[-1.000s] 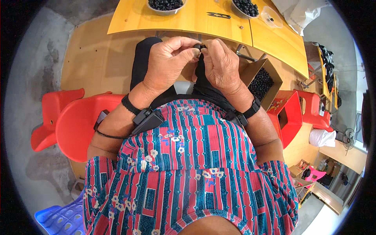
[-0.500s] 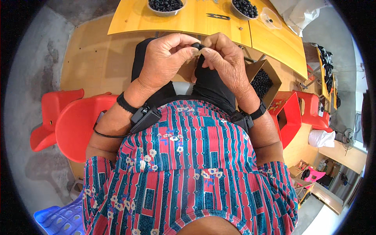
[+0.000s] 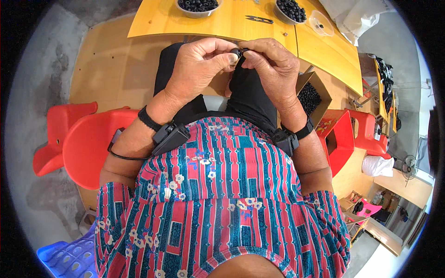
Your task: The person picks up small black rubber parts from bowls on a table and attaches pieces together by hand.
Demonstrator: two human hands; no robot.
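Between my two hands, just in front of the table edge, is a small black rounded part [image 3: 237, 52]. The thumb and fingers of my left hand [image 3: 197, 67] pinch it. My right hand [image 3: 274, 65] is closed in a pinch at its right side, on a small dark piece that looks joined to it; the fingers hide most of that piece. On the yellow table [image 3: 176, 28] beyond stand a clear bowl of black parts [image 3: 198, 6] at the left and another bowl of black parts [image 3: 290, 11] at the right. Small black thread snips [image 3: 259, 19] lie between them.
To the right of my legs stands a cardboard box [image 3: 321, 99] full of small black parts. A shallow clear dish [image 3: 321, 23] sits on the table's right side. Red chairs [image 3: 97, 148] are at my left; a red stool [image 3: 340, 141] is at my right.
My right hand has shifted slightly to the right and its fingers have turned, so more of the black part shows. My left hand keeps its pinch, moved slightly right.
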